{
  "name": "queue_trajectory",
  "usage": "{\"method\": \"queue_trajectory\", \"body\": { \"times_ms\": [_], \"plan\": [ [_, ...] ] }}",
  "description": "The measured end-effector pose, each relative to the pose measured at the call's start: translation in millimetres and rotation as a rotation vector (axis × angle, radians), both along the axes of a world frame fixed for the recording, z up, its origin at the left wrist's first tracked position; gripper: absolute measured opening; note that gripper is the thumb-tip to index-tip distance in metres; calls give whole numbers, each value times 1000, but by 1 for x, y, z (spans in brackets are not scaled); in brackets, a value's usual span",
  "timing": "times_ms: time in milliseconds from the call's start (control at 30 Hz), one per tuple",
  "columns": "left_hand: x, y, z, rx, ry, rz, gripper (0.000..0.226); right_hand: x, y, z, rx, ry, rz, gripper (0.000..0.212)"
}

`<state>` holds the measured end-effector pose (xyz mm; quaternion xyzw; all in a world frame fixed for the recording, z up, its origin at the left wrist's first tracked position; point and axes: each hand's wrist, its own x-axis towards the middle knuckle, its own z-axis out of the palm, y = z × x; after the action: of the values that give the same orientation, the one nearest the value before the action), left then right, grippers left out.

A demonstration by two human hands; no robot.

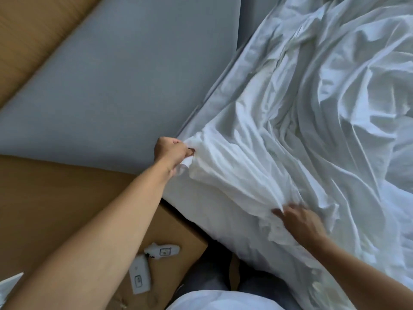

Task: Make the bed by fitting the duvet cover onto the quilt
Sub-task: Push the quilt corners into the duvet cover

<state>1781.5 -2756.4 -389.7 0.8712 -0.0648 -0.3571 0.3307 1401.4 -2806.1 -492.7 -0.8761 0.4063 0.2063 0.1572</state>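
where the bed meets the grey headboard, my left hand grips a bunched corner of the white duvet cover, which lies rumpled across the mattress. my right hand pinches a fold near the bed's edge. two white remotes sit on the wooden nightstand.

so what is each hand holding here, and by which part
The left hand grips a bunched corner of the white duvet cover by the headboard. The right hand rests blurred on its edge; grip unclear.
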Motion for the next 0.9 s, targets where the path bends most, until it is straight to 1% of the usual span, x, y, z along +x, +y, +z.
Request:
{"method": "queue_trajectory", "body": {
  "times_ms": [67,100,167,200,233,267,333,367,400,433,467,500,533,567,600,633,667,700,733,767,800,833,867,900],
  "plan": [
    [-8,1,2,44,-2,-89,33,-48,-8,1,25,38,-67,27],
    [-15,0,0,59,-9,-113,34,-53,-12,7,73,123,-99,29],
    [-27,-4,-5,45,-50,-107,33,-39,-18,15,120,239,-162,41],
    [-30,-6,-6,24,-84,-106,31,-23,-21,22,138,247,-220,45],
    [-30,-7,-8,9,-127,-129,29,-6,-19,28,120,185,-240,46],
    [-30,-5,-8,-4,-170,-179,28,17,-14,37,32,61,-229,50],
    [-34,-3,-5,-24,-223,-305,28,71,3,55,-145,-214,-178,75],
    [-38,-2,-2,-32,-255,-377,26,100,10,64,-191,-335,-172,88],
    [-42,-2,2,-45,-286,-450,26,127,12,70,-176,-395,-189,93],
    [-46,-1,4,-58,-313,-523,27,151,9,73,-84,-397,-215,85],
    [-48,1,6,-71,-320,-594,26,170,4,72,28,-363,-243,64],
    [-49,4,8,-91,-295,-650,23,181,0,69,123,-353,-270,38],
    [-49,9,9,-131,-230,-642,19,187,-2,64,208,-396,-319,23],
    [-48,17,7,-206,-127,-521,19,187,-2,59,262,-465,-380,23],
    [-48,27,7,-322,16,-247,20,182,1,56,282,-517,-438,28],
    [-49,36,5,-434,207,144,19,175,4,55,295,-549,-482,34],
    [-50,45,0,-492,415,502,18,168,7,54,315,-569,-519,37],
    [-55,54,-7,-497,614,705,19,161,10,53,353,-579,-562,37],
    [-63,59,-14,-455,768,741,21,156,11,53,402,-585,-604,34],
    [-74,59,-17,-384,842,648,23,152,9,55,446,-601,-642,32],
    [-85,57,-17,-330,854,544,23,149,6,59,476,-628,-675,30],
    [-94,53,-17,-294,820,434,21,146,3,64,495,-662,-707,29],
    [-99,49,-15,-298,792,332,17,144,0,69,505,-687,-733,28],
    [-99,45,-12,-362,743,193,11,141,-3,76,510,-700,-749,29]
  ]
}}
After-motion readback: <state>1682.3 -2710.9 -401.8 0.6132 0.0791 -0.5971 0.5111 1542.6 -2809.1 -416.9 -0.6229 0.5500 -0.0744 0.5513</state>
